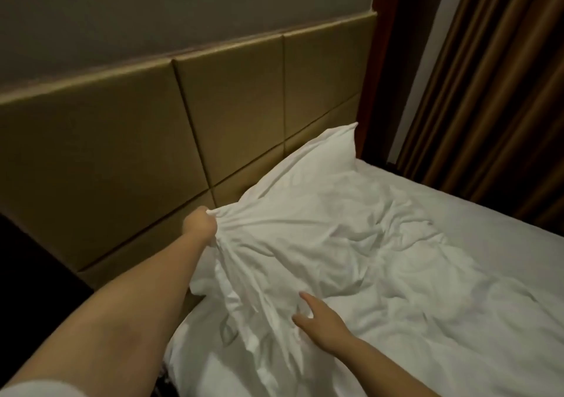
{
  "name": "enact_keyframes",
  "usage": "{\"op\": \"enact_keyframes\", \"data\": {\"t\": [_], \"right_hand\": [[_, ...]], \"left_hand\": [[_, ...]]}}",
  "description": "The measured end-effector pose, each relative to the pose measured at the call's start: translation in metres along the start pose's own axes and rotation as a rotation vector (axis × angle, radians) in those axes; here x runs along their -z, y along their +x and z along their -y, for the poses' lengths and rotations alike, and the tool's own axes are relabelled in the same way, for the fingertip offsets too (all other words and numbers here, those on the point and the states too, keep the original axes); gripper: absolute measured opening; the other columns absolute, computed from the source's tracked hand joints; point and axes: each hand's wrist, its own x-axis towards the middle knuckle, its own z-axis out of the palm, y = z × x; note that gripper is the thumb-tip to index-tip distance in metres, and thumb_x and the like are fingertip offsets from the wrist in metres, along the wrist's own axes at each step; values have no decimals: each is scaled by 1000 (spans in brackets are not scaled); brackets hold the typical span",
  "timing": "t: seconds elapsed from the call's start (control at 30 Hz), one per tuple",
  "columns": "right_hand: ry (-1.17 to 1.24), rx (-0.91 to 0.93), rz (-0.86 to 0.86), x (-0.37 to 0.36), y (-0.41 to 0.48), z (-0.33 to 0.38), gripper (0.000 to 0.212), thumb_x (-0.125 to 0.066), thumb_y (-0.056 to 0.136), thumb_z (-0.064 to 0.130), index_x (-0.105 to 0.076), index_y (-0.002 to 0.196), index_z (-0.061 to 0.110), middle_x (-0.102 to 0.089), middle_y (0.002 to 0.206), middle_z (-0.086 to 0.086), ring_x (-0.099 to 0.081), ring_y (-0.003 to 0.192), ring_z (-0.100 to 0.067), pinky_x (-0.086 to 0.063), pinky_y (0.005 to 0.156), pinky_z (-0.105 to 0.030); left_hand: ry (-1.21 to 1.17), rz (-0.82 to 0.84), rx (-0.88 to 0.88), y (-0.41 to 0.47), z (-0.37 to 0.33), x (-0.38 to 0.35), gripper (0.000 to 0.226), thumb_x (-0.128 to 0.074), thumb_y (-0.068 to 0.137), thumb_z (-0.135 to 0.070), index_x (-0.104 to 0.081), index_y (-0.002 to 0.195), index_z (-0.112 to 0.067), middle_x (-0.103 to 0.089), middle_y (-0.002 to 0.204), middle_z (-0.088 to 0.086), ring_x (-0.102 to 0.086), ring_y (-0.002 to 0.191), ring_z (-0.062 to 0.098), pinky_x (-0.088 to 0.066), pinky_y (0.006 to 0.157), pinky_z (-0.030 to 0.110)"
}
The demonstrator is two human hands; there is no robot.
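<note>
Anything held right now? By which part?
Left hand grips the crumpled white fabric pillowcase by its bunched end beside the tan padded headboard. Right hand only rests open on it, lower down.

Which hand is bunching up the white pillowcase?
The left hand, up by the headboard: it grips a gathered bunch of the pillowcase. The right hand only rests on it, fingers spread.

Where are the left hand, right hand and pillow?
left hand (200, 223), head view, back of the fist
right hand (320, 317), head view, back of the hand
pillow (320, 183), head view, plump upper half
</note>
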Motion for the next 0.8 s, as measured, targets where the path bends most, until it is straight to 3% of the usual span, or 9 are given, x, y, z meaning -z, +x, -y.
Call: {"op": "enact_keyframes", "data": {"t": [0.1,0.23,0.33,0.43,0.6,0.8], "right_hand": [[-24,-9,49,-25,2,-5,64,-48,96,36,-21,152,21,-22,158,2,-24,143,-14,-20,111,-23],[-42,0,37,-41,0,-11,65,-50,96,34,-20,152,20,-24,157,0,-26,142,-15,-22,111,-24],[0,-2,19,-45,-9,-19,63,-51,96,30,-22,151,22,-29,154,1,-32,139,-16,-27,108,-25],[10,-28,20,-50,-24,-36,65,-50,96,30,-19,152,21,-24,156,0,-29,141,-16,-25,111,-27],[2,-34,23,-49,-68,-80,64,-48,97,27,-19,152,18,-24,157,-1,-26,142,-17,-25,111,-27],[52,-113,19,-50,-130,-164,61,-47,97,26,-21,151,16,-27,155,0,-30,140,-18,-25,109,-25]], "left_hand": [[-200,0,45,-14,13,-9,40,-45,97,-26,-40,134,-11,-52,128,19,-54,109,37,-50,86,42],[-487,-36,53,-45,15,-21,80,-59,90,-40,-11,150,-18,-38,145,16,-45,125,38,-44,95,45],[-573,-30,86,-75,25,-48,99,-69,83,-42,-2,151,-18,-30,151,14,-38,132,36,-39,103,46],[-556,25,125,-107,41,-81,101,-71,81,-40,-2,152,-17,-25,152,15,-34,134,37,-36,104,47],[-542,163,71,-170,49,-130,86,-69,83,-38,-18,149,-14,-39,146,13,-43,129,33,-40,104,45],[-506,246,160,-247,58,-197,88,-68,84,-39,-14,149,-15,-38,147,10,-43,128,34,-40,103,45]]}}
